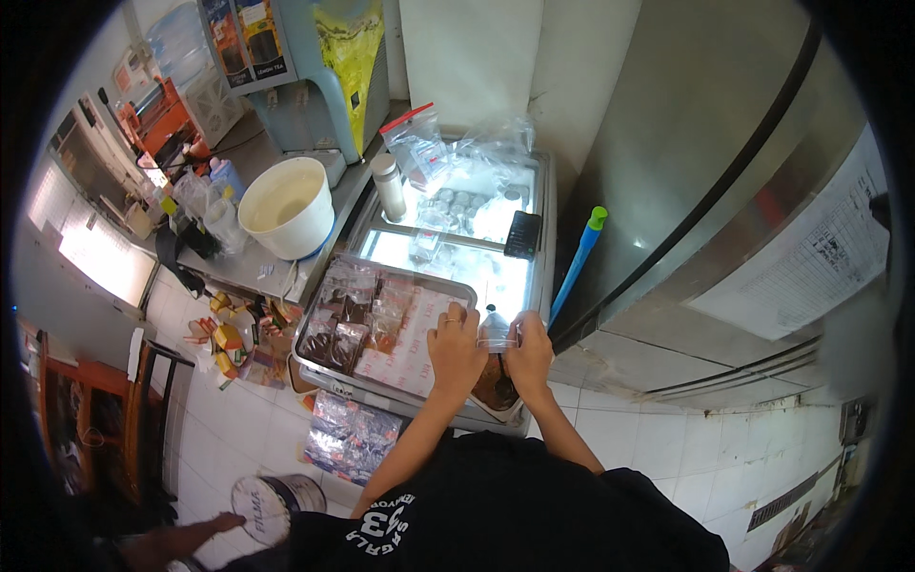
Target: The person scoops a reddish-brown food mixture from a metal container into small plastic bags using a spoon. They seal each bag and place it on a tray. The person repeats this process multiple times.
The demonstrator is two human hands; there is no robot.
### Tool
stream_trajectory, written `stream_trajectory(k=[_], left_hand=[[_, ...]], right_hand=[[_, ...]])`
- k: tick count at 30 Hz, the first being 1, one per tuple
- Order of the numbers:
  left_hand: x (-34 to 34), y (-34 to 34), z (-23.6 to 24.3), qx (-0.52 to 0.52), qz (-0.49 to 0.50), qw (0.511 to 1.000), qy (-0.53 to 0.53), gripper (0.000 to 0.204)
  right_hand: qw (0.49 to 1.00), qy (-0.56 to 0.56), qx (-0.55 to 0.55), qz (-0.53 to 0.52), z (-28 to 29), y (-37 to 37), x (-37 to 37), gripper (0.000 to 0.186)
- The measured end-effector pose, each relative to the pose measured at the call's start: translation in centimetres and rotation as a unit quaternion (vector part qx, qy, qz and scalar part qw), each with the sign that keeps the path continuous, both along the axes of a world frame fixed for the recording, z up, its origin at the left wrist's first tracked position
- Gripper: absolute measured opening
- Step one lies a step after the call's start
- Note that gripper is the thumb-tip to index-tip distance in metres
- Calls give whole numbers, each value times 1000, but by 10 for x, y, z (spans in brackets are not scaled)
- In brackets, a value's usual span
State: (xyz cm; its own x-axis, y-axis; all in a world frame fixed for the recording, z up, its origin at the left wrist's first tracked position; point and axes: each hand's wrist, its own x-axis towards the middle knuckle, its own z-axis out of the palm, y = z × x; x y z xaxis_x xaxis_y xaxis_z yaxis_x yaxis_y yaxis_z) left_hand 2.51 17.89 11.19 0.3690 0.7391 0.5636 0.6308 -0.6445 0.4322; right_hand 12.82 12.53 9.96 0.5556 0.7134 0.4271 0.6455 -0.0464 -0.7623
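Between my two hands is a small clear plastic bag (495, 334), held by its sides above the glass-topped chest. My left hand (456, 348) is closed on the bag's left edge, with a ring on one finger. My right hand (530, 351) pinches its right edge. Just beneath the bag, a container with brown contents (493, 383) is partly hidden by my hands. Left of my left hand lies a metal tray (386, 271) with several small clear packets (349, 343) of dark brown and orange-brown filling on printed paper.
Behind stand a pale bottle (388, 189), a black phone-like device (522, 234) and clear bags (496, 138). A white bucket (286, 205) sits on the left counter by a drink dispenser (315, 114). To the right are a blue-green tube (579, 257) and a large metal cabinet (658, 181).
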Motion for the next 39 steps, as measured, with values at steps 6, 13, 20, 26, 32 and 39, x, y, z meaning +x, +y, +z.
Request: stream_trajectory(k=[6, 13, 20, 26, 32, 39], left_hand=[[2, 7, -5, -28, -154, 987, -32, 12], [-11, -21, 0, -126, -113, 985, -31, 52], [-32, -50, -14, -237, -168, 957, -19, 53], [-68, -88, -68, -394, -101, 800, -442, 60], [-113, -118, -84, -393, 12, 730, -559, 51], [-138, -143, -85, -355, 109, 642, -671, 47]], right_hand=[[995, 22, -15, 95, -7, -4, 7, 21], [972, 62, -78, 214, 6, -5, 35, 24], [859, 329, -163, 355, -4, -3, 56, 19], [938, -96, -275, 188, -104, 26, 54, 22], [933, 4, -160, 323, -110, 18, 48, 19], [886, 52, -75, 454, -87, -16, 44, 6]])
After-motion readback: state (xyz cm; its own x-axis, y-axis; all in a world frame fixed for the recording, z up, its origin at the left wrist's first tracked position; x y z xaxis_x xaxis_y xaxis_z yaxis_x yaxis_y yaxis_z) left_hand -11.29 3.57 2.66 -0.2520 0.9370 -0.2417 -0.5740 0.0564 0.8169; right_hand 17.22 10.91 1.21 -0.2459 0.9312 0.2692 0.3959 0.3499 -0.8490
